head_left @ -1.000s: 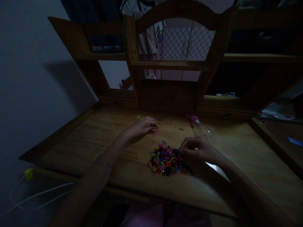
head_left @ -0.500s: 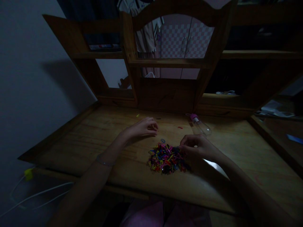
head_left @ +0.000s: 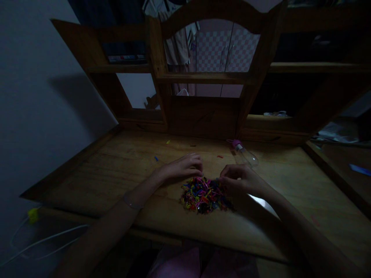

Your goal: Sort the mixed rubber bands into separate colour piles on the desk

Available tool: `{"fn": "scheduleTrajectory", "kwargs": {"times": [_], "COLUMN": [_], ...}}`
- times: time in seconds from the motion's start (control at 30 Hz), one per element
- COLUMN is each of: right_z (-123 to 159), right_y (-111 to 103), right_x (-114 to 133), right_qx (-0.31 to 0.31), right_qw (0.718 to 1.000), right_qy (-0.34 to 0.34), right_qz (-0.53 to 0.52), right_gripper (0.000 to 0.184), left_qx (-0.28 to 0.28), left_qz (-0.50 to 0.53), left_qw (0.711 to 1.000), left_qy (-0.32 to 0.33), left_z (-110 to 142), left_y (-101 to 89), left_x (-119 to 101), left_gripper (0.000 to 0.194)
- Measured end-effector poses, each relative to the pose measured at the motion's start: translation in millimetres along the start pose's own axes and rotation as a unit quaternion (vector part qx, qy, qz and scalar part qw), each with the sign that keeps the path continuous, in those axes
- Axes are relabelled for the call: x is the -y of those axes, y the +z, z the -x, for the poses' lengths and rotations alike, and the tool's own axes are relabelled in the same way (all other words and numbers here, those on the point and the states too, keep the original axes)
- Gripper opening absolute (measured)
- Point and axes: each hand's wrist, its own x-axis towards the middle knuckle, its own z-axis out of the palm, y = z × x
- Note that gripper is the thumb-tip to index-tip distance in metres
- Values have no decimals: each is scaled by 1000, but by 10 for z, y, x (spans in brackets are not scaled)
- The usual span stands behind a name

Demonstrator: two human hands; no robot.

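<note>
A pile of small, many-coloured elastic bands (head_left: pixel 203 199) lies on the wooden desk between my hands. My left hand (head_left: pixel 187 166) is at the pile's upper left edge, palm down. Its fingers are curled together, and what they hold, if anything, is hidden. At the upper right edge of the heap my right hand (head_left: pixel 239 177) has thumb and index finger pinched together. Something small and dark bluish shows at those fingertips, too dim to name.
A clear bulb-shaped bottle with a pink cap (head_left: pixel 245 154) lies behind my right hand. A blue piece (head_left: pixel 156 158), a yellow loop (head_left: pixel 168 142) and a red piece (head_left: pixel 220 156) lie scattered on the desk (head_left: pixel 116 166). Wooden shelving (head_left: pixel 205 79) stands along the back.
My left hand has moved right and down to the pile, covering where a grey-blue loop lay. A blue piece now shows left of it. My right hand has hardly moved.
</note>
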Motion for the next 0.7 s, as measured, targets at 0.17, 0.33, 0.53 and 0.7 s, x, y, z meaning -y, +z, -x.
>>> {"fn": "scheduleTrajectory", "kwargs": {"times": [0.17, 0.33, 0.53, 0.7], "right_z": [3, -7, -18, -15], "right_y": [-2, 20, 47, 17], "right_x": [-4, -50, -82, -36], "right_qx": [-2, 7, 6, -8], "right_qw": [1000, 1000, 1000, 1000], "right_qy": [-2, 0, 0, -5], "right_qz": [6, 1, -11, -22], "right_gripper": [27, 26, 26, 24], "left_qx": [-84, -107, 22, -98], "left_qz": [-30, -101, -48, -120], "left_qw": [994, 971, 931, 947], "left_qy": [-57, -189, -361, -281], "left_z": [21, 331, 804, 630], "left_y": [-262, -775, -1001, -959], "left_x": [121, 460, 780, 621], "left_gripper": [14, 15, 17, 26]}}
